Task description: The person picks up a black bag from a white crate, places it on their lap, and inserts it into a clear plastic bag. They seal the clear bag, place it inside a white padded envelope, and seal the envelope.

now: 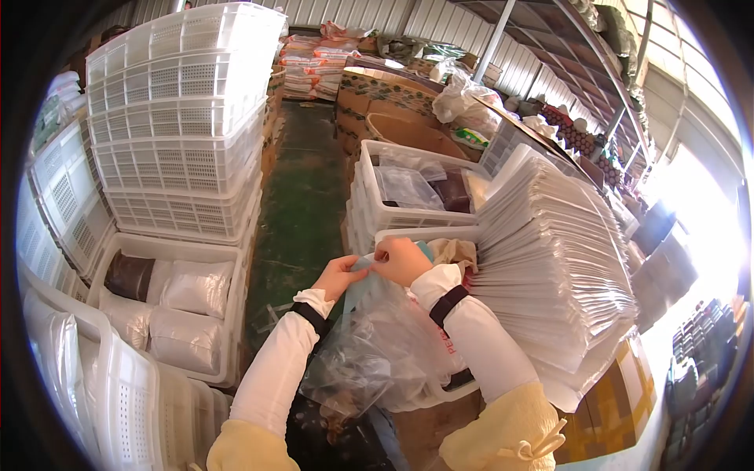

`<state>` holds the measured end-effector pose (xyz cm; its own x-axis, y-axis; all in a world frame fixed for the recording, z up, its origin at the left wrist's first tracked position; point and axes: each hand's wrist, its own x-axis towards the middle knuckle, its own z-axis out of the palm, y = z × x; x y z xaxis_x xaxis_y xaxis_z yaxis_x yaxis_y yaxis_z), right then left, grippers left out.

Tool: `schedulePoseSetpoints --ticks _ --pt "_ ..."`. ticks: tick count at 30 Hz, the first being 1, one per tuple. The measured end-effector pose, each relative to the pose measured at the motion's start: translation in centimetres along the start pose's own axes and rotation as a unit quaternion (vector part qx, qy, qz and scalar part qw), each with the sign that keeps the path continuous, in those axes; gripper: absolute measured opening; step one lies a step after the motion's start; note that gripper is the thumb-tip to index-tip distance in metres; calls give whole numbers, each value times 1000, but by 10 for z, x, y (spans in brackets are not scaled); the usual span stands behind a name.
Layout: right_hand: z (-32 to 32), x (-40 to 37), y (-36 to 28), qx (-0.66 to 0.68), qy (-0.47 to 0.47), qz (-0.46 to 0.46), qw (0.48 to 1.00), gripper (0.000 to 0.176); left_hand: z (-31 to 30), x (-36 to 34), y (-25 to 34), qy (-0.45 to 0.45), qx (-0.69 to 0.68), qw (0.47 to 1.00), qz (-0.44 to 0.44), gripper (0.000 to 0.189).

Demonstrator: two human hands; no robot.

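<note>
My left hand [340,276] and my right hand [402,261] are close together in front of me, both closed, with thumbs and fingertips pinching the upper edge of a clear plastic bag [375,341]. The loose film hangs crumpled below my wrists. A pale blue piece [360,289] shows between and under the hands. Beneath the bag is a white plastic crate [412,399], its contents partly hidden by film and my right forearm. Red lettering shows through near that forearm. A beige cloth-like item [455,253] lies in the crate just beyond my right hand.
A tall fanned stack of white plastic-like sheets or bags [550,259] stands close at right. Another crate [377,212] holds clear packages farther ahead. On the left are stacked white crates [177,118] and a crate [229,314] of filled bags. A green floor aisle [302,173] runs between.
</note>
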<state>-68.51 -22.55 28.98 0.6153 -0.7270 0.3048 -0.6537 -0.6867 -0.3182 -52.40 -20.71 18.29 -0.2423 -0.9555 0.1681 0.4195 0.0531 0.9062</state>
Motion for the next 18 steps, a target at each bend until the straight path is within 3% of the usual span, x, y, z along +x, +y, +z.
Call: schedulePoseSetpoints --ticks 6,9,12,14,16,17,18 --pt "-2 0 6 21 -14 34 999 18 2 4 -5 0 10 1000 -12 26" --pt "-2 0 4 -56 19 24 998 16 3 4 -6 7 14 1000 -6 28" --pt "-4 5 16 -89 110 10 990 16 -7 5 -9 30 144 989 -9 33" --pt "-31 5 4 -19 144 104 984 20 -20 4 -8 50 290 956 6 35" --pt "-55 9 1 19 283 72 956 18 -26 -6 -5 111 431 895 35 28" --pt "-68 8 -5 34 321 80 943 17 -31 -12 -1 126 475 870 43 33" --pt "-81 3 -22 66 336 81 936 17 -36 -19 8 125 452 883 -8 44"
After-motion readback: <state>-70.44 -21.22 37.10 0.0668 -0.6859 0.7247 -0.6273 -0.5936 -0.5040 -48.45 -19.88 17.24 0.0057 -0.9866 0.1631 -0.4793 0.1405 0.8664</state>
